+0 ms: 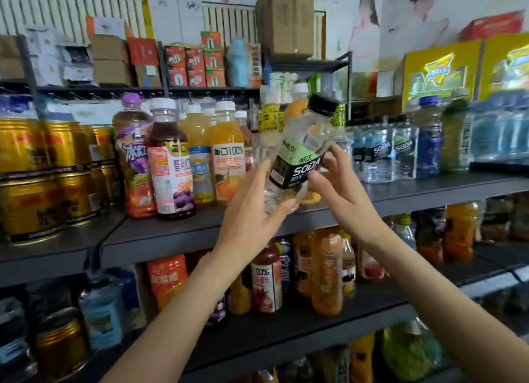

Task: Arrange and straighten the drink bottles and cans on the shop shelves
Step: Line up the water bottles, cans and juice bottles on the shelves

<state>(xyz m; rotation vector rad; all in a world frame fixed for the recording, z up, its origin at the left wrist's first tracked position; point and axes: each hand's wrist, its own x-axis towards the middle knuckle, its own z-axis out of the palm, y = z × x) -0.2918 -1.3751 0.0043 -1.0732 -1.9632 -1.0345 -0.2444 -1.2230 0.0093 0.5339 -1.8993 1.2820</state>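
A clear soda water bottle (300, 151) with a black cap and a black-and-green "SODA" label is held above the dark shelf (400, 193), tilted with its cap up and to the right, in front of upright orange juice bottles (227, 153).

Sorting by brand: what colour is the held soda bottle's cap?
Black, on the soda bottle cap; clearest in the head view.

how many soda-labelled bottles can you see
3: one soda bottle tilted in the left hand and right hand, two on the shelf at and. More may hide behind.
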